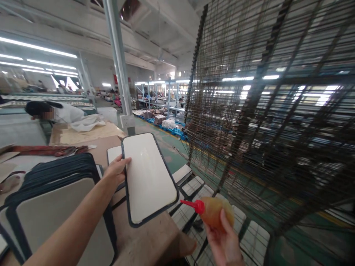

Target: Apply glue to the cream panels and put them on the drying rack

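My left hand (pixel 118 170) grips the left edge of a white rectangular panel (pixel 149 177) with rounded corners and a dark border, the thumb lying on its face. The panel is tilted up, and a faint shiny streak shows on its upper part. In my right hand (pixel 222 236) is a squeeze bottle (pixel 217 212) of amber-coloured contents with a red pointed nozzle (pixel 192 205). The nozzle points left, close to the panel's lower right corner but apart from it. Behind my left hand another white panel (pixel 113 153) is partly hidden.
A stack of larger dark-edged panels (pixel 58 207) stands at the left on the brown work table (pixel 144 240). On the right rises a tall wire rack (pixel 235 111), with several white panels (pixel 205 194) on its lower tier. A co-worker (pixel 61 112) bends over a table behind.
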`<state>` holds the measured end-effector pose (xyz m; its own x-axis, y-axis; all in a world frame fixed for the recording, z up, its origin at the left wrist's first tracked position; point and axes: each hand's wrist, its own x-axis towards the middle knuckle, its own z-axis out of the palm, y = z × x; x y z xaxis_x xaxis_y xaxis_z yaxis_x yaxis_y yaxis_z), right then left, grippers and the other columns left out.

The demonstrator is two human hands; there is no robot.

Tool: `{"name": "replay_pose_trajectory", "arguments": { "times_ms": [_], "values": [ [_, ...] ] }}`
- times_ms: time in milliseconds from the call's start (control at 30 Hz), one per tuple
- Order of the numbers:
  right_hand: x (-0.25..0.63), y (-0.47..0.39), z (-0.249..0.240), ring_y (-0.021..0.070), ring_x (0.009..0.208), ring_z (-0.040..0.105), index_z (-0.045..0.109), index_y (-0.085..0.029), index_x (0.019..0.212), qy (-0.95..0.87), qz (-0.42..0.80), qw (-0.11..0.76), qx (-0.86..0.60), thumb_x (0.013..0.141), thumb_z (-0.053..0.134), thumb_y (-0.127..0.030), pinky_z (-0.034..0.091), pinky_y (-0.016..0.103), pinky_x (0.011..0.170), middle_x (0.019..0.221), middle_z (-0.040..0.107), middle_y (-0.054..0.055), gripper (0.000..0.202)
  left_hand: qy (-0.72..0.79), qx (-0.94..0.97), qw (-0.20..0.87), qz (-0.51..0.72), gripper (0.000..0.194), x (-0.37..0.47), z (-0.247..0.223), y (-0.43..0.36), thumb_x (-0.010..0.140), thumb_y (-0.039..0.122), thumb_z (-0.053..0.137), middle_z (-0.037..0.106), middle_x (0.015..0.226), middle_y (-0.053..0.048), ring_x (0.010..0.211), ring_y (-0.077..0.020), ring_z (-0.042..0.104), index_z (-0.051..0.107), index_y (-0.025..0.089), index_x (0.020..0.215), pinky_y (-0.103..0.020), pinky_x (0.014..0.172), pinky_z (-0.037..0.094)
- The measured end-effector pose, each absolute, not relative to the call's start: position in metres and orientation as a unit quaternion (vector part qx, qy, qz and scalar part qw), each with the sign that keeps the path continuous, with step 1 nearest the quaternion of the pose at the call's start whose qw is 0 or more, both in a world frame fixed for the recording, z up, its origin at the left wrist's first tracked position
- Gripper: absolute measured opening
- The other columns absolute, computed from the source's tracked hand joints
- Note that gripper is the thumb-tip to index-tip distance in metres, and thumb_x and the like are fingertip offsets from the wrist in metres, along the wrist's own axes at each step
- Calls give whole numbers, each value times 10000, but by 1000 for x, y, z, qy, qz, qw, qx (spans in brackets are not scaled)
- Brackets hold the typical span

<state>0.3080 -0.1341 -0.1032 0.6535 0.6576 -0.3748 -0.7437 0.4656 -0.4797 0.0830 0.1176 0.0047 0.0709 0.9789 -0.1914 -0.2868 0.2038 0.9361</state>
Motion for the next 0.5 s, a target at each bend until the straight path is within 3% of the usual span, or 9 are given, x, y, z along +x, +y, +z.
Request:
{"name": "replay_pose_trajectory", "arguments": {
  "times_ms": [100,300,500],
  "values": [
    [306,-134,-108,152,825,721,720,-210,876,39,382,868,-315,716,769,-317,594,206,694,899,771,20,199,473,359,602,533,489,92,10,113,815,-26,520,658,573,40,428,-90,583,577,202,1244,-157,456,508],
    [314,-129,-99,162,772,719,709,-183,857,63,351,874,-329,475,905,-293,598,214,642,852,772,14,443,484,334,586,558,360,102,18,105,802,-55,507,651,567,11,377,-105,570,662,140,1062,-181,405,494],
    [314,-126,-101,159,786,714,709,-181,866,64,356,873,-327,449,915,-297,596,212,654,864,771,7,480,481,319,590,564,349,100,21,100,796,-66,512,647,548,7,360,-114,564,674,133,1032,-191,383,488]
  ]
}}
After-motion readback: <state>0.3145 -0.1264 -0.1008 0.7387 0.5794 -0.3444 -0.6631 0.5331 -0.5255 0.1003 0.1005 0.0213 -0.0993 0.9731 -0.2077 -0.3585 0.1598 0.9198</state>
